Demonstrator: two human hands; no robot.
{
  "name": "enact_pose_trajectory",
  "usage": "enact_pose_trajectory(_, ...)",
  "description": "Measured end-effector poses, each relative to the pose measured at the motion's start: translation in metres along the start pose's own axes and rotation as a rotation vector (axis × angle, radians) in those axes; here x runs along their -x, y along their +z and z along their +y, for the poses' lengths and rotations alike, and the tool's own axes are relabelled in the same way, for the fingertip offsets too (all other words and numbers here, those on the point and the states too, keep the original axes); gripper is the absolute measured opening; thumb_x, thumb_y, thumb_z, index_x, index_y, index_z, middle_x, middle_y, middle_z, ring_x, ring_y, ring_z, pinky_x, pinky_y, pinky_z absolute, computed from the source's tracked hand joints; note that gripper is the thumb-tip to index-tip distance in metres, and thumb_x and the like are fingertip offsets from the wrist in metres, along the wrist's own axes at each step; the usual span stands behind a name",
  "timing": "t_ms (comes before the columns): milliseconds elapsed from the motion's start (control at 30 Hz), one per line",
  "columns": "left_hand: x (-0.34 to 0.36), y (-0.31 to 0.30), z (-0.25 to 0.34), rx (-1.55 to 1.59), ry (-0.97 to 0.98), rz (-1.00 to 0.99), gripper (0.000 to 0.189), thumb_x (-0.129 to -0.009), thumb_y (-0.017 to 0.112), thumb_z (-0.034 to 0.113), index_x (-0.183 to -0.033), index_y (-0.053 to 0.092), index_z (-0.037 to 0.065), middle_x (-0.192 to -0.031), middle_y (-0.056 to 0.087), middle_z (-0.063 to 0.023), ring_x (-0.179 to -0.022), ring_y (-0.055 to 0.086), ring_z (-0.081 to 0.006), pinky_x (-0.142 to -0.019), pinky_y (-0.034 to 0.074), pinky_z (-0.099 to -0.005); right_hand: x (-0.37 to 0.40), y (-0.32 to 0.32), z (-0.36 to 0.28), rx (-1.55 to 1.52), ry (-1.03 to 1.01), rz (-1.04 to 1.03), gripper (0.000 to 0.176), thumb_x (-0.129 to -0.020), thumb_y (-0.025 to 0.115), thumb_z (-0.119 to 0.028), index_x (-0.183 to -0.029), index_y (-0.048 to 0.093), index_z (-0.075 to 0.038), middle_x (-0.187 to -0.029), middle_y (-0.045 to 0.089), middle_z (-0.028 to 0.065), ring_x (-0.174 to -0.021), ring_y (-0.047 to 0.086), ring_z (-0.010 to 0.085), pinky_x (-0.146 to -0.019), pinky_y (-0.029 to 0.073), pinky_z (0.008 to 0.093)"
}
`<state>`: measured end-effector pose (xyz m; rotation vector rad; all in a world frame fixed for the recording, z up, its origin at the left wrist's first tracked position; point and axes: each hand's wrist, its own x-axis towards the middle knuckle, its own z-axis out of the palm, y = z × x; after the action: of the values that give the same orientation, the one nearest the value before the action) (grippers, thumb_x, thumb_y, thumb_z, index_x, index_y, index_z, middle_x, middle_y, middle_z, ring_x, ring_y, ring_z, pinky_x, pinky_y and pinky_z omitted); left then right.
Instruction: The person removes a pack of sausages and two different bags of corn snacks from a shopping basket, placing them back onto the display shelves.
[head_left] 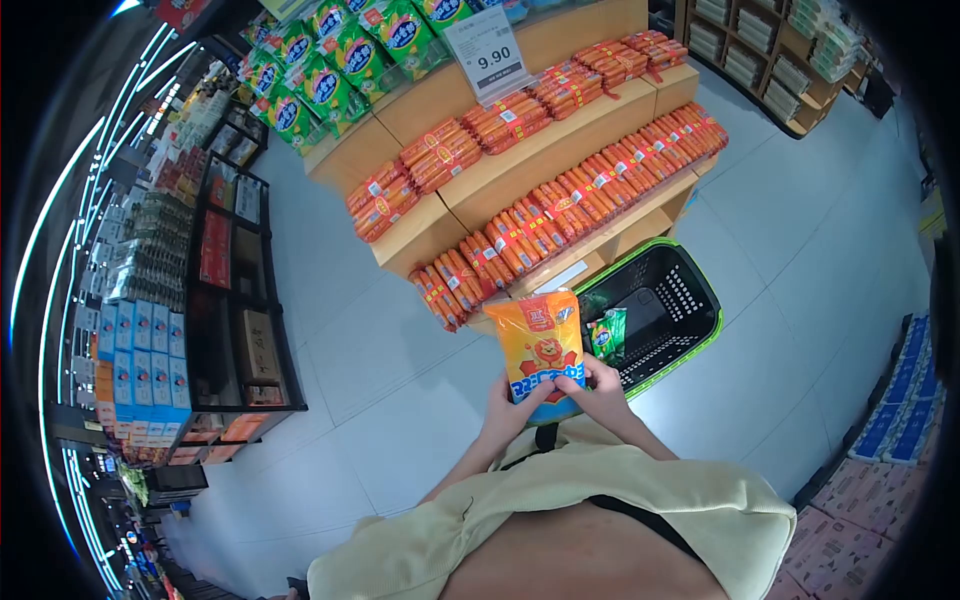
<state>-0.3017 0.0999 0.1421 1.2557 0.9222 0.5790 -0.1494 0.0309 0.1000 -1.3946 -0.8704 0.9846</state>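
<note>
An orange snack bag (538, 345) with a cartoon lion and blue lettering is held upright in front of me. My left hand (512, 405) grips its lower left corner and my right hand (600, 385) grips its lower right edge. Just beyond my right hand stands a black shopping basket (690, 300) with a green rim, holding a green packet (608, 335).
A stepped wooden display (520, 170) carries rows of red sausage packs (560, 210), green bags (330, 70) on top and a 9.90 price sign (488, 50). Dark shelving (230, 300) lines the left, boxes (880, 430) sit on the right. Pale tiled floor lies between.
</note>
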Motion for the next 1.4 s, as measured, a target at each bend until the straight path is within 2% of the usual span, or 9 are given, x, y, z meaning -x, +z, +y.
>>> enact_pose_trajectory(333, -0.079, -0.018, 0.011, 0.042, 0.036, 0.001, 0.040, -0.083, 0.069, 0.018, -0.113, 0.053, -0.001, -0.101, 0.063, -0.0081, -0.087, 0.060, -0.0115, -0.075, 0.049, -0.0256, -0.071, 0.001, -0.052, 0.065, -0.048, 0.113, 0.028, -0.076, 0.075, -0.021, -0.082, 0.061, 0.003, -0.065, 0.058, 0.0037, -0.065, 0.052, 0.0048, -0.059, 0.043, 0.0237)
enact_pose_trajectory(367, -0.085, -0.026, 0.006, 0.025, 0.053, -0.010, 0.039, -0.083, 0.069, 0.019, -0.113, 0.053, -0.001, -0.101, 0.063, -0.0080, -0.087, 0.060, -0.0118, -0.076, 0.049, -0.0258, -0.072, 0.004, -0.059, 0.124, 0.036, 0.092, 0.030, -0.076, 0.075, -0.022, -0.084, 0.060, 0.003, -0.066, 0.059, 0.0050, -0.066, 0.052, 0.0048, -0.059, 0.044, 0.0244)
enact_pose_trajectory(500, -0.101, -0.060, 0.001, 0.054, 0.105, -0.120, 0.038, -0.082, 0.070, 0.017, -0.111, 0.053, -0.001, -0.101, 0.063, -0.0081, -0.088, 0.060, -0.0114, -0.077, 0.048, -0.0260, -0.075, 0.037, -0.043, 0.222, 0.188, 0.130, 0.031, -0.078, 0.073, -0.024, -0.088, 0.060, 0.003, -0.074, 0.063, 0.0067, -0.068, 0.053, 0.0059, -0.062, 0.045, 0.0249)
enact_pose_trajectory(567, -0.105, -0.077, 0.003, 0.036, 0.063, -0.129, 0.039, -0.080, 0.071, 0.015, -0.111, 0.053, -0.001, -0.102, 0.063, -0.0080, -0.089, 0.059, -0.0110, -0.078, 0.048, -0.0258, -0.077, 0.058, -0.025, 0.116, 0.110, 0.226, 0.037, -0.076, 0.075, -0.031, -0.089, 0.060, 0.001, -0.069, 0.061, 0.0065, -0.062, 0.052, 0.0050, -0.054, 0.042, 0.0248)
enact_pose_trajectory(767, -0.122, -0.114, 0.005, 0.020, 0.188, -0.305, 0.036, -0.078, 0.072, 0.012, -0.107, 0.055, -0.002, -0.099, 0.065, -0.0097, -0.087, 0.062, -0.0121, -0.075, 0.050, -0.0260, -0.074, 0.098, -0.041, 0.015, 0.188, 0.265, 0.036, -0.082, 0.070, -0.020, -0.106, 0.057, 0.003, -0.093, 0.063, 0.0064, -0.084, 0.057, 0.0084, -0.074, 0.047, 0.0250)
enact_pose_trajectory(867, -0.127, -0.120, 0.013, -0.042, 0.169, -0.378, 0.035, -0.077, 0.072, 0.011, -0.106, 0.056, -0.003, -0.097, 0.066, -0.0096, -0.085, 0.063, -0.0124, -0.074, 0.050, -0.0261, -0.071, 0.107, -0.044, -0.047, 0.156, 0.298, 0.043, -0.084, 0.067, -0.023, -0.117, 0.054, 0.000, -0.103, 0.062, 0.0074, -0.091, 0.058, 0.0131, -0.084, 0.046, 0.0306)
enact_pose_trajectory(933, -0.131, -0.120, 0.011, -0.116, 0.321, -0.377, 0.036, -0.076, 0.072, 0.010, -0.106, 0.056, -0.003, -0.097, 0.066, -0.0093, -0.083, 0.063, -0.0120, -0.073, 0.051, -0.0256, -0.070, 0.107, -0.044, -0.005, 0.166, 0.315, 0.042, -0.084, 0.067, -0.022, -0.117, 0.054, 0.000, -0.103, 0.062, 0.0071, -0.092, 0.058, 0.0129, -0.085, 0.045, 0.0306)
enact_pose_trajectory(1067, -0.134, -0.117, 0.008, -0.009, 0.293, -0.369, 0.036, -0.075, 0.072, 0.009, -0.105, 0.056, -0.003, -0.096, 0.066, -0.0093, -0.082, 0.063, -0.0117, -0.071, 0.051, -0.0252, -0.071, 0.115, -0.056, 0.065, 0.170, 0.399, 0.038, -0.084, 0.068, -0.021, -0.108, 0.054, 0.004, -0.095, 0.062, 0.0090, -0.087, 0.058, 0.0110, -0.079, 0.047, 0.0264)
enact_pose_trajectory(1400, -0.152, -0.108, 0.012, 0.019, 0.225, -0.500, 0.035, -0.075, 0.071, 0.006, -0.106, 0.056, -0.002, -0.096, 0.065, -0.0083, -0.083, 0.062, -0.0119, -0.072, 0.050, -0.0252, -0.075, 0.103, -0.047, 0.101, 0.097, 0.447, 0.041, -0.085, 0.067, -0.025, -0.111, 0.053, 0.004, -0.095, 0.063, 0.0131, -0.087, 0.060, 0.0148, -0.077, 0.047, 0.0290)
